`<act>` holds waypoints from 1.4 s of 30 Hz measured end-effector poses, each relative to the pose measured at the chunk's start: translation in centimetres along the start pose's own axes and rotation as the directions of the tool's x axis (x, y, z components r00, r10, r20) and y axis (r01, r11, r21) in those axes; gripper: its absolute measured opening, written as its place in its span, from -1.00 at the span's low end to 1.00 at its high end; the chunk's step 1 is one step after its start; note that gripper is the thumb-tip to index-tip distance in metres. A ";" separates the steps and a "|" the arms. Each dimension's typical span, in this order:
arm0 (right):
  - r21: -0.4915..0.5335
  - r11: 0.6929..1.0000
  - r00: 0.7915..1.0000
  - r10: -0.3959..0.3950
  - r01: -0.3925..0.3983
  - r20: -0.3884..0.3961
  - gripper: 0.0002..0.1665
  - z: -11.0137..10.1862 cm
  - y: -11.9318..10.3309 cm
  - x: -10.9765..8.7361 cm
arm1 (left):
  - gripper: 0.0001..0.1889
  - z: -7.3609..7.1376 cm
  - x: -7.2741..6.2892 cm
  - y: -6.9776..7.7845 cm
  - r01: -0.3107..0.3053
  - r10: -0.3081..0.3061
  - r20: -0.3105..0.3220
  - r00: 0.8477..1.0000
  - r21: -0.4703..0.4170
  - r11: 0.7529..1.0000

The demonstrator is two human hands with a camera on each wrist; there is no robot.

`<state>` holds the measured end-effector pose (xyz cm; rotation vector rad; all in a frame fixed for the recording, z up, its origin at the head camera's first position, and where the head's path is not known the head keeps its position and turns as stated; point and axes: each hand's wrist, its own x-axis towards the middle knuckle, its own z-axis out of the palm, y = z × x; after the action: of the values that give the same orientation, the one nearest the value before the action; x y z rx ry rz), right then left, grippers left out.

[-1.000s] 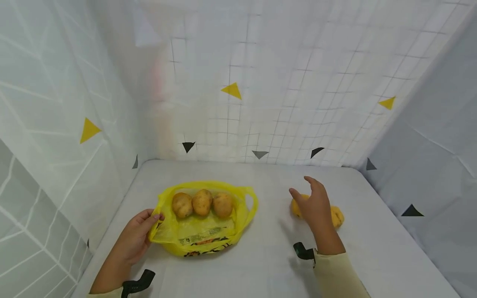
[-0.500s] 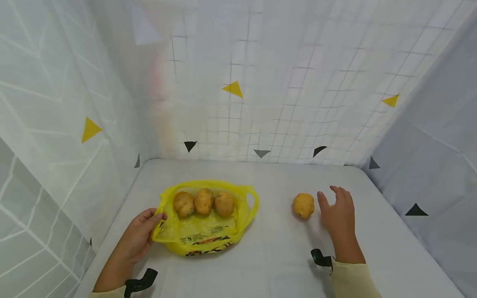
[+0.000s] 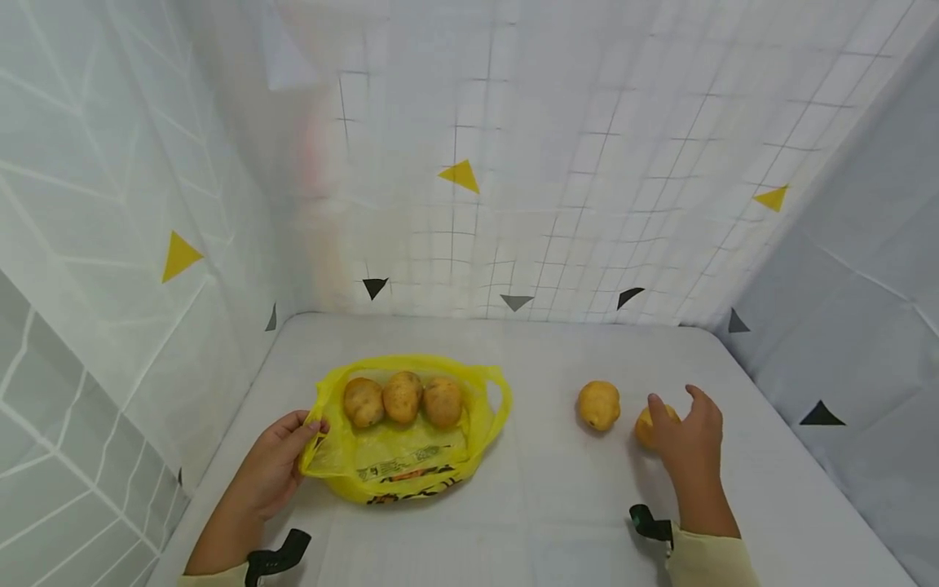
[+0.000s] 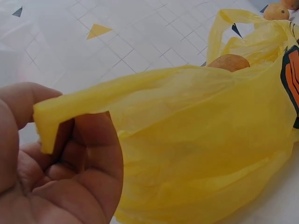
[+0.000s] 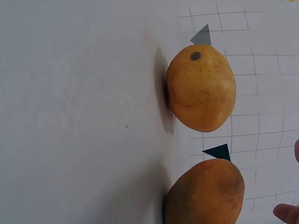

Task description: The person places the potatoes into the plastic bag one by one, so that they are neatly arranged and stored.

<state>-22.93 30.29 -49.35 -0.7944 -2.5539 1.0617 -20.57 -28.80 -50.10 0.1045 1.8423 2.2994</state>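
Note:
A yellow plastic bag lies spread with its mouth facing up on the left side of the table. Three potatoes sit in a row inside it. My left hand pinches the bag's left rim between thumb and fingers, and the left wrist view shows that edge folded over the fingers. To the right, one loose potato rests on the table. A second loose potato is partly hidden behind my right hand, whose thumb and fingers are spread above it, holding nothing.
The white-covered table ends at a gridded white backdrop, with sheets hanging on both sides. The bag's loop handle points toward the loose potatoes. A black wrist mount sits on each forearm.
My right hand has moved right and slightly nearer to me, away from the first loose potato and over to the second one. The left hand still grips the bag's rim.

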 end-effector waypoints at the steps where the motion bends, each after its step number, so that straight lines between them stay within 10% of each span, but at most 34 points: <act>1: 0.012 1.000 1.000 0.013 -0.013 0.002 0.11 0.0 0.2 0.1 | -0.82 0.0 0.0 0.0 -0.002 0.002 0.001 1.000 -0.003 1.000; 42: 0.134 0.980 0.976 0.125 -0.150 0.178 0.28 1.4 3.6 1.0 | -0.77 -0.2 0.4 -0.5 0.043 -0.041 -0.058 0.997 0.032 0.999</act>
<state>-22.98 32.16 -52.90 -0.8881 -2.5492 1.3984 -20.95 -28.76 -50.68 0.0044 1.8920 2.2665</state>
